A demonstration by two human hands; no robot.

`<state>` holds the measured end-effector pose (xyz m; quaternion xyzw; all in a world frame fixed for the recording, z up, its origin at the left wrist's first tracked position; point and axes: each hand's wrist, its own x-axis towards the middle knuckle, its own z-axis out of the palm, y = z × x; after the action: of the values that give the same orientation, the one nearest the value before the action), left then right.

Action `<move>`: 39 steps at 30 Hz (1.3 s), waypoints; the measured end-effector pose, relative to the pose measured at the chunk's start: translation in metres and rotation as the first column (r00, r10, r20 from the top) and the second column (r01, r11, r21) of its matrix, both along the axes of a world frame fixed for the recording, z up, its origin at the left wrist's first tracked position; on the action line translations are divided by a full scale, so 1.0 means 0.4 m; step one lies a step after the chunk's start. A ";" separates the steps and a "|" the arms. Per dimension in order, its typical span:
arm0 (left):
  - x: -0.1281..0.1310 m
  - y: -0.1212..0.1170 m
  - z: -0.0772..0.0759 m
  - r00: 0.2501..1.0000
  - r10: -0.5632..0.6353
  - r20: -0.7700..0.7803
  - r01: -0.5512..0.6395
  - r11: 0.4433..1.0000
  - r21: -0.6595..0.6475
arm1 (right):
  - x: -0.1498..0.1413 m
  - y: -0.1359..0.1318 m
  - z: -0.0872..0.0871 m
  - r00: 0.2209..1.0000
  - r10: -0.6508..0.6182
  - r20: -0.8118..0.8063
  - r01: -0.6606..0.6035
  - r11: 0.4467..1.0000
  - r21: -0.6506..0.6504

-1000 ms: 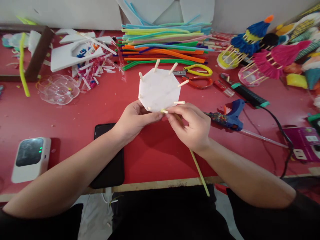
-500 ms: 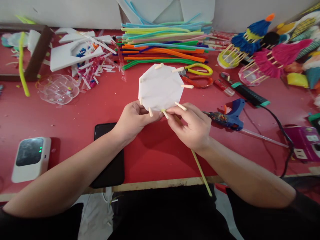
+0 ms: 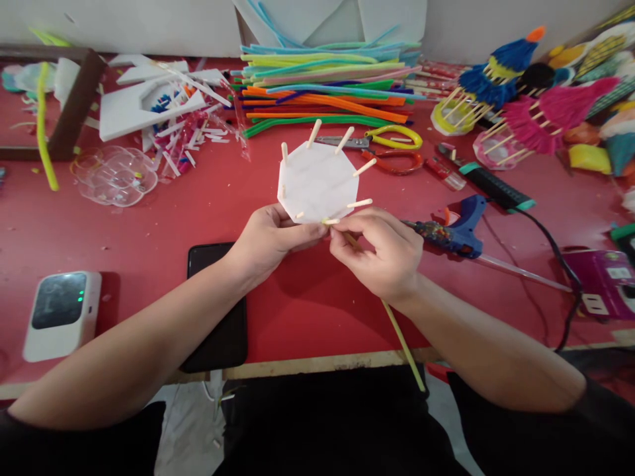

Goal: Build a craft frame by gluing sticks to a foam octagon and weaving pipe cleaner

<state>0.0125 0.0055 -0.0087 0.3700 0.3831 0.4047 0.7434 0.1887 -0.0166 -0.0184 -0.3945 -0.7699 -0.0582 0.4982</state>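
Between my hands is a white eight-sided foam board (image 3: 317, 182) with several short wooden sticks (image 3: 344, 141) standing up around its rim. My left hand (image 3: 265, 241) grips the board at its lower left edge, thumb along the near side. My right hand (image 3: 381, 254) is closed in a pinch at the near edge, on a yellow-green pipe cleaner (image 3: 403, 344). One end of that pipe cleaner meets the board beside a near stick; its long tail passes under my right palm and hangs over the table edge.
Pipe cleaners (image 3: 322, 82) in many colours lie stacked behind the board, with scissors (image 3: 397, 162) nearer. A blue glue gun (image 3: 461, 231) lies right. A black phone (image 3: 218, 330) and white device (image 3: 62, 317) are left. Crafted stick figures (image 3: 536, 122) stand back right.
The board has tilted, so its sticks now point up and away and show longer. It sits slightly lower at the far side. Both hands keep their hold, with the right shifting slightly.
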 end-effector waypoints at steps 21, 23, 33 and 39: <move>-0.001 0.002 0.004 0.999 0.053 0.002 -0.053 0.997 0.062 | -0.001 -0.005 -0.002 0.999 -0.001 -0.040 -0.005 0.990 -0.142; 0.000 0.002 0.003 0.998 0.069 0.006 -0.069 0.996 0.060 | -0.002 -0.008 -0.002 0.999 -0.011 -0.041 0.004 0.987 -0.158; 0.001 0.002 0.012 0.993 0.120 -0.021 -0.119 0.992 0.035 | -0.003 -0.007 -0.003 0.997 0.034 -0.076 -0.047 0.983 -0.176; 0.003 0.003 0.009 0.992 0.121 -0.029 -0.120 0.992 0.032 | -0.003 -0.009 -0.003 0.992 0.066 -0.108 -0.088 0.973 -0.215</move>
<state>0.0137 0.0066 -0.0050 0.3636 0.4102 0.4488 0.7057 0.1876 -0.0202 -0.0194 -0.4192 -0.7605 0.0661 0.4914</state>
